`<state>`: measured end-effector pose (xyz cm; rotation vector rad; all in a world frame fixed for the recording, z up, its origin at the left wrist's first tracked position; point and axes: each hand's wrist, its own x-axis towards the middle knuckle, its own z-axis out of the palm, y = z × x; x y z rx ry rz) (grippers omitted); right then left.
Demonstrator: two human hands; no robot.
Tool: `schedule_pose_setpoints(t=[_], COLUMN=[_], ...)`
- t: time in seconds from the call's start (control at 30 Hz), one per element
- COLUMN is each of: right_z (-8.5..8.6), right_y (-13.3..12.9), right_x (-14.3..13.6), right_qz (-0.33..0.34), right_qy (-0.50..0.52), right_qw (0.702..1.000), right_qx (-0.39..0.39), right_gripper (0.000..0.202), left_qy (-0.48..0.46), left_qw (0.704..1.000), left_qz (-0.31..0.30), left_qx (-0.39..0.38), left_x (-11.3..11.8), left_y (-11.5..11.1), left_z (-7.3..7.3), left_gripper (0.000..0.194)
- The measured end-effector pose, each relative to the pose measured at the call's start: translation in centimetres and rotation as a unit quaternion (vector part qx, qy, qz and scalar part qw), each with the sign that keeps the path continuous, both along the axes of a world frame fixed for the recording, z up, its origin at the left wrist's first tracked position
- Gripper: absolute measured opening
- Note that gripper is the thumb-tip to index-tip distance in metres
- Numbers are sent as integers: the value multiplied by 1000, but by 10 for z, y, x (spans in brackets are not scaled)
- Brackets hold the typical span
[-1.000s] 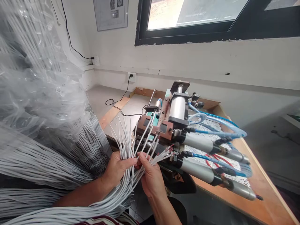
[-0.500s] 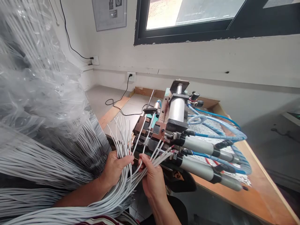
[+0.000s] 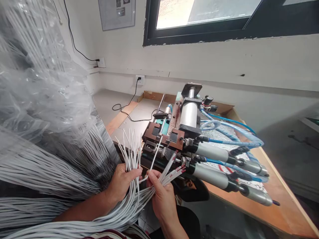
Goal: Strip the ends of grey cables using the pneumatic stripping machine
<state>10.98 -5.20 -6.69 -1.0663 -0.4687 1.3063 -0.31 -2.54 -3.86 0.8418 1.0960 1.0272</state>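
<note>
Head view: left hand (image 3: 122,182) grips the wires (image 3: 129,156) before the machine (image 3: 174,136); right hand (image 3: 160,196), clamped on stripped ends, has drawn back, leaving one wire (image 3: 156,154) inserted.

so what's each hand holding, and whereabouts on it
Left hand grips a fan of grey wires below their tips. Right hand pinches other wires near their stripped ends.

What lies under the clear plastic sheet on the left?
Under the plastic sheet, long bundles of white cables show through and run toward the left hand. What they rest on is hidden.
</note>
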Motion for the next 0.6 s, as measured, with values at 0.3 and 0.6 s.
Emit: schedule_pose_setpoints(t=[0.3, 0.6], right_z=[3, 17], right_y=[0, 4], right_x=[3, 2], right_qz=[-27, 70], right_qy=[38, 45], right_qw=[999, 996], right_qx=[-21, 7], right_gripper=[19, 24], left_qy=[-20, -41], left_qw=[1000, 996], left_qz=[4, -65], left_qx=[11, 35], left_x=[0, 3], left_y=[-6, -7], left_z=[4, 9], left_gripper=[15, 11])
